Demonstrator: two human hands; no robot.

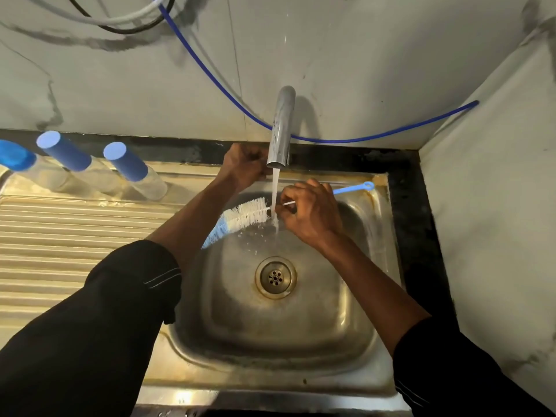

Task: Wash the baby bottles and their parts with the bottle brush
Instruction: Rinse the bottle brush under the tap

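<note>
My right hand (310, 213) grips the handle of the bottle brush (240, 218), whose white and blue bristles point left under the running water; its light blue looped end (358, 188) sticks out to the right. My left hand (245, 167) reaches behind the chrome tap (281, 130) with its fingers curled round something at the tap's base that I cannot make out. Three clear baby bottles with blue caps (126, 162) (64, 152) (16, 156) stand on the drainboard at the back left.
The steel sink (301, 323) has a drain (275, 276) in the middle. A ribbed drainboard (60, 236) lies to the left. A blue hose (376, 136) hangs along the marble wall behind the tap. A wall closes the right side.
</note>
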